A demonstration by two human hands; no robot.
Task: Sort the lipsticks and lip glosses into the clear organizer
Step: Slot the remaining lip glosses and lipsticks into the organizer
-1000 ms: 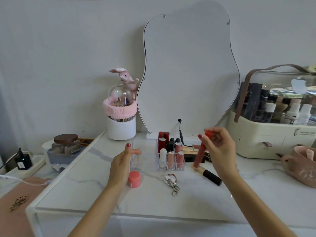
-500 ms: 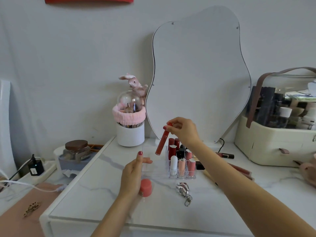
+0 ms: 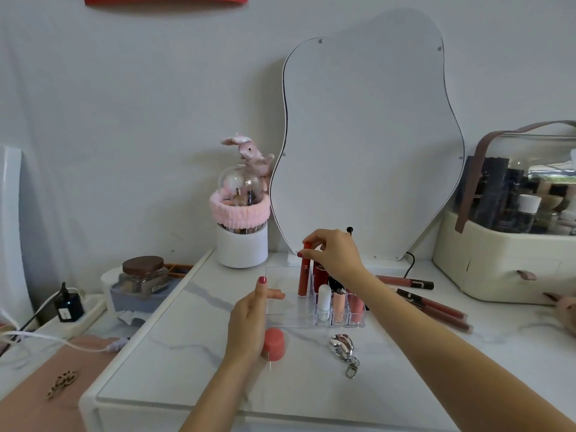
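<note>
The right hand (image 3: 336,254) pinches the red cap of a tall coral-red lip gloss tube (image 3: 303,279) between thumb and fingertips, holding it upright with its lower end down in the clear acrylic compartmented organizer (image 3: 280,307), in a cell directly below the fingers and to the left of the dark red lipsticks (image 3: 321,277). Whether the tube's base already rests on the cell floor cannot be told through the clear plastic. The left hand (image 3: 249,322) rests against the organizer's near left wall, its fingers straight and loosely together, the thumb reaching toward the clear front edge (apparently steadying the box).

On the palm side of the pinching fingers stand a white lip balm stick (image 3: 324,302) and two pale pink tubes (image 3: 347,307) in the front row. Beyond the right wrist, well away from the fingers, several long dark-capped rosy lip gloss wands (image 3: 430,304) lie flat on the white marble-patterned tabletop (image 3: 187,353).

The step in hand looks like seating this gloss in its slot. Next, I judge, the fingers need only let the cap go once the tube stands by itself, then reach right for a lying wand; releasing too early could leave the tall tube leaning on its neighbours.
</note>
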